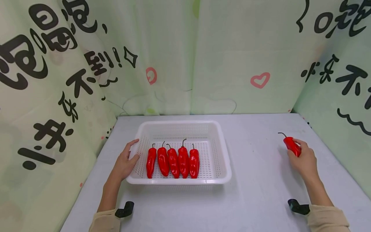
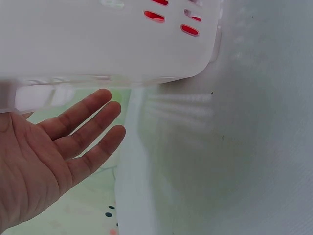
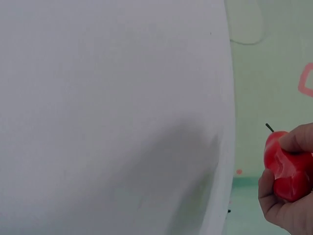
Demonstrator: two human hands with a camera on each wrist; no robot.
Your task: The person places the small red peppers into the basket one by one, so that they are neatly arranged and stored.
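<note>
In the head view a white plastic basket (image 1: pixel 221 151) with perforated walls stands left of the table's middle. Several red chili peppers (image 1: pixel 183 161) lie side by side in it, dark stems pointing away from me. My left hand (image 1: pixel 126 162) is at the basket's left rim, thumb and forefinger spread; the left wrist view shows three nearly straight fingers (image 2: pixel 93 110) beside the basket wall (image 2: pixel 98 49). Over the right side of the table, my right hand (image 1: pixel 304 158) grips another red chili pepper (image 1: pixel 291 145). Its thumb and fingers curl round that pepper (image 3: pixel 281 164) in the right wrist view.
A white table (image 1: pixel 255 199) carries the basket. Pale green curtains (image 1: pixel 226 58) with black lettering and pink hearts enclose it at the back and both sides. Black wrist mounts (image 1: pixel 124 209) sit by both beige sleeves (image 1: pixel 327 217).
</note>
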